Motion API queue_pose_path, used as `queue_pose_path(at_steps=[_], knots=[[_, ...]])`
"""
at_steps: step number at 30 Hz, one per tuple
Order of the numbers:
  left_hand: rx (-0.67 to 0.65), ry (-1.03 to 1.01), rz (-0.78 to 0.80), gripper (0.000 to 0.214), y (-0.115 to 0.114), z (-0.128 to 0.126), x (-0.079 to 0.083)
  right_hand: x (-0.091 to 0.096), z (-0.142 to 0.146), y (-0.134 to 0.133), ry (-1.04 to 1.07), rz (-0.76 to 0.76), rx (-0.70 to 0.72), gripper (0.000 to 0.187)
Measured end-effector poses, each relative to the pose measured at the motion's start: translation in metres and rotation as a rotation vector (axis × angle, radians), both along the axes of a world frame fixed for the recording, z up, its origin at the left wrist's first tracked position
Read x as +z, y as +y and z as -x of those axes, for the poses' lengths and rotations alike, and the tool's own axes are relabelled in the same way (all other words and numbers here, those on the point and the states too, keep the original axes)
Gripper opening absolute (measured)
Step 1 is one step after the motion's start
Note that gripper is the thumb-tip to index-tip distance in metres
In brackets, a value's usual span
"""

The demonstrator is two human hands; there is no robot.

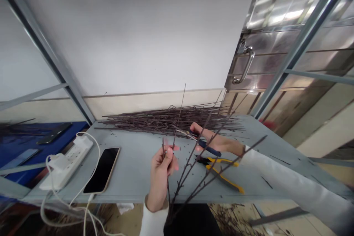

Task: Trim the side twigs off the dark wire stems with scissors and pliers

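As left hand (162,167) hides a twig (167,188), cutters (209,148) half-hidden

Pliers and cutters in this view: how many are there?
2. The blue-handled cutters are in the right hand; the yellow-and-black-handled pliers lie on the grey table, just below that hand. Others could be hidden under the twig pile.

White wall (132,33) at twelve o'clock, stainless-steel cabinet door (279,55) with curved handle (243,65) at one, tan floor (287,217) at five.
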State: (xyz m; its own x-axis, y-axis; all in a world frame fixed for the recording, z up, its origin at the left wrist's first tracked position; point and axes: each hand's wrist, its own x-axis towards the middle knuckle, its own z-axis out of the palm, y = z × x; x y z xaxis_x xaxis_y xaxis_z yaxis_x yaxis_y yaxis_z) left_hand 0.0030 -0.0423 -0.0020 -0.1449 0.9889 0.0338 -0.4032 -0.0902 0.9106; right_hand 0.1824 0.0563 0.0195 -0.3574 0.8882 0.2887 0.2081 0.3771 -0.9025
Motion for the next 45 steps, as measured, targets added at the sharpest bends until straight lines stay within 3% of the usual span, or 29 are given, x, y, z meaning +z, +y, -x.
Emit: queue_pose_path(at_steps=[4, 8, 11, 16, 23, 30, 39, 45], knots=[[0.018, 0.009, 0.014, 0.037, 0.000, 0.002, 0.002, 0.004, -0.004, -0.003, -0.103, -0.023, 0.340, 0.035], [0.034, 0.020, 0.014, 0.037, -0.001, 0.001, 0.003, 0.013, -0.008, -0.011, -0.142, -0.015, 0.443, 0.032], [0.008, 0.070, 0.028, 0.042, 0.000, -0.001, 0.002, 0.013, -0.008, -0.013, -0.190, -0.026, 0.426, 0.034], [-0.002, 0.194, 0.023, 0.045, 0.000, -0.001, 0.000, 0.009, -0.011, -0.005, -0.396, -0.185, 0.413, 0.034], [0.075, 0.358, -0.029, 0.036, -0.003, -0.001, 0.003, 0.029, -0.014, -0.017, -0.581, -0.189, 0.411, 0.035], [0.160, 0.469, -0.077, 0.026, -0.009, -0.010, -0.002, 0.040, -0.014, -0.038, -0.794, -0.228, 0.148, 0.028], [0.276, 0.535, -0.089, 0.025, -0.012, -0.020, -0.017, 0.026, -0.030, -0.052, -0.845, -0.108, 0.014, 0.026], [0.438, 0.629, -0.080, 0.024, -0.016, -0.039, -0.039, 0.037, -0.034, -0.058, -0.798, 0.068, 0.176, 0.026]])
